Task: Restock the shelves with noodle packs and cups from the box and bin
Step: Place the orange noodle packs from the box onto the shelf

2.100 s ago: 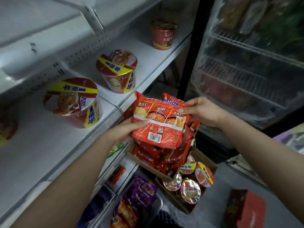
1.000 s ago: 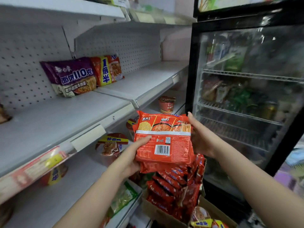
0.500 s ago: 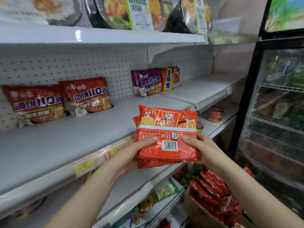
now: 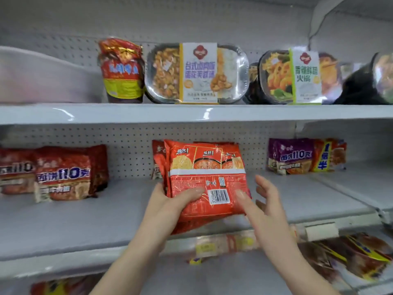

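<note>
An orange-red noodle pack (image 4: 204,173), barcode side toward me, stands over the front of the middle shelf (image 4: 95,220). My left hand (image 4: 170,203) grips its lower left edge, thumb across the front. My right hand (image 4: 263,201) has straight, spread fingers; its thumb touches the pack's lower right corner. Behind the pack, the edge of another red pack (image 4: 156,158) leans on the pegboard back wall. More packs seem stacked behind the one I hold.
Red noodle packs (image 4: 61,173) lean at the shelf's left, and purple and orange packs (image 4: 302,156) at its right. The upper shelf (image 4: 191,112) carries a red jar-like pack and boxed meals. Cup noodles (image 4: 361,254) lie on the lower shelf, right.
The view swung up and left to face the middle shelf. The pack rose from below the shelf edge onto it, and my right hand loosened from gripping it to spread fingers.
</note>
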A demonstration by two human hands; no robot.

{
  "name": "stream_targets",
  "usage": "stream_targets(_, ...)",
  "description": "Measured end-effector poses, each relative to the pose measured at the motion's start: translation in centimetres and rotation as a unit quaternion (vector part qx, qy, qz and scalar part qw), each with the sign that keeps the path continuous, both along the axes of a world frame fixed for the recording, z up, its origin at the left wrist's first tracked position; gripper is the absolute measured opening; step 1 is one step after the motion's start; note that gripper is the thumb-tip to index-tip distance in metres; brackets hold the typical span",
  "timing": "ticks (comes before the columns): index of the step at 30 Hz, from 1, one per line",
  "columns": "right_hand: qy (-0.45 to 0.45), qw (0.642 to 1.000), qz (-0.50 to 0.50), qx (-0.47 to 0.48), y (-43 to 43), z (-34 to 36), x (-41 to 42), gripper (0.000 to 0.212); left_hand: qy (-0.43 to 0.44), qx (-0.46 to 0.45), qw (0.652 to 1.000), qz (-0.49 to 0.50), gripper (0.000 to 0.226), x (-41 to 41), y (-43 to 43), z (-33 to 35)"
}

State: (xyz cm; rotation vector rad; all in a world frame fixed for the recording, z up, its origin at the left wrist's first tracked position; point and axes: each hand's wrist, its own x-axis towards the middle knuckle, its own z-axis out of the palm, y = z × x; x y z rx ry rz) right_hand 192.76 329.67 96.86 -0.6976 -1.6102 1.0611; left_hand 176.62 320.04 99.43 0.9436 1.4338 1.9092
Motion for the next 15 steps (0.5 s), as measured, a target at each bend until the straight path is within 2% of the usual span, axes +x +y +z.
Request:
stream_targets(4, 0.012, 0.99, 0.138, 0.021, -1.8, 0.0, -5.7, 0.085, 0.064, 0.016, 0.982, 0.175, 0.063, -2.4, -0.6, 0.7)
stream_targets(6, -0.011, 0.985, 0.171, 0.031, -2.5, 0.4, -8.4, 0.079, 0.117, -0.019, 0.962, 0.245, 0.066, -3.7, -1.0, 0.3)
stream_targets(9, -0.061, 0.975, 0.21, 0.031, -3.8, 0.8, -11.6, 0.094, 0.204, -0.079, 0.921, 0.322, 0.066, -5.0, -2.1, -0.4)
stream_targets(13, -0.047, 0.927, 0.367, -0.055, -4.8, 2.2, -14.1, 0.065, 0.335, -0.17, 0.832, 0.407, 0.072, -6.3, -2.9, -1.1)
stream_targets(15, -0.018, 0.895, 0.432, -0.113, -4.7, 2.8, -15.2, 0.059, 0.374, -0.197, 0.801, 0.424, 0.075, -7.1, -3.3, -1.6)
